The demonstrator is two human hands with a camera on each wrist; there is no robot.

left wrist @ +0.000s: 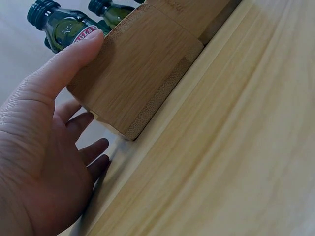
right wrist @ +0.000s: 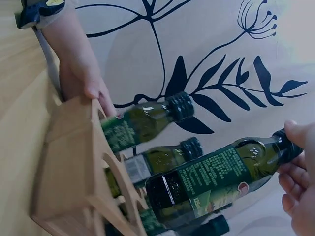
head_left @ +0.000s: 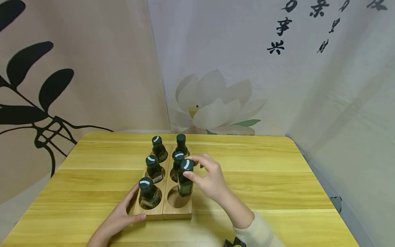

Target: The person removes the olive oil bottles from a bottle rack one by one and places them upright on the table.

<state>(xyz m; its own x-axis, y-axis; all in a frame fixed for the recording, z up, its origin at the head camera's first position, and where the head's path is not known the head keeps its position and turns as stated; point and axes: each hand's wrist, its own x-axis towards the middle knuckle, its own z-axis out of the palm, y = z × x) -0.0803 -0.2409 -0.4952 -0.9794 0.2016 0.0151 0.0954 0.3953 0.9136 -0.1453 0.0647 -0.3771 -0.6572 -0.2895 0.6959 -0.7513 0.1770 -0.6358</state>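
Spanning most of the head view, a pale yellow wooden surface (head_left: 262, 192) sits before fabric backdrops: a beige one printed with dark leaves on the left, a grey one with a white lotus and dark calligraphy on the right. Near the middle of the surface stands a bamboo rack (head_left: 172, 212) with two rows of round holes. Five small dark green bottles stand upright in its holes; the near hole of the right row (head_left: 176, 199) is vacant. The left hand (head_left: 121, 216) lies with relaxed fingers against the rack's near left corner, thumb pressed on the front face. The right hand (head_left: 210, 178) pinches the cap of a sixth bottle (head_left: 185, 180) between thumb and fingertips, holding it slightly tilted just over the vacant hole.
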